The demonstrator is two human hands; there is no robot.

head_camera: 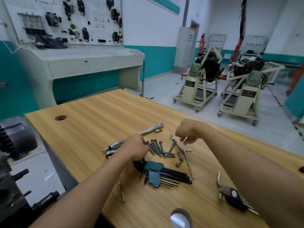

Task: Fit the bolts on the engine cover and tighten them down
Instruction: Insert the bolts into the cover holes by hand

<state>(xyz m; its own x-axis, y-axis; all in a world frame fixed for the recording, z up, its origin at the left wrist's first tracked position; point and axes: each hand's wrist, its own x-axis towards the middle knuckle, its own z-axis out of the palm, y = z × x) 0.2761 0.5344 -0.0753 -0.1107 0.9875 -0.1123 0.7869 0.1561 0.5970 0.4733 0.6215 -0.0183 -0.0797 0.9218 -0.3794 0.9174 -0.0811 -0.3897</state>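
Several dark long bolts point(157, 147) lie in a loose row on the wooden table point(92, 122). More bolts point(176, 148) are scattered just to their right. My left hand point(135, 148) reaches in from the left, its curled fingers pinching the leftmost bolts of the row. My right hand point(186, 133) hovers above the scattered bolts with fingers loosely curled and nothing in it. Part of a dark engine point(14, 145) shows at the left edge, beside the table.
A chrome ratchet handle point(148, 131), a small socket point(158, 130), a loose L-shaped hex key point(188, 162), a teal-holder hex key set point(162, 174) and a second key set point(233, 197) lie around the bolts. Engine stands point(200, 83) are across the floor.
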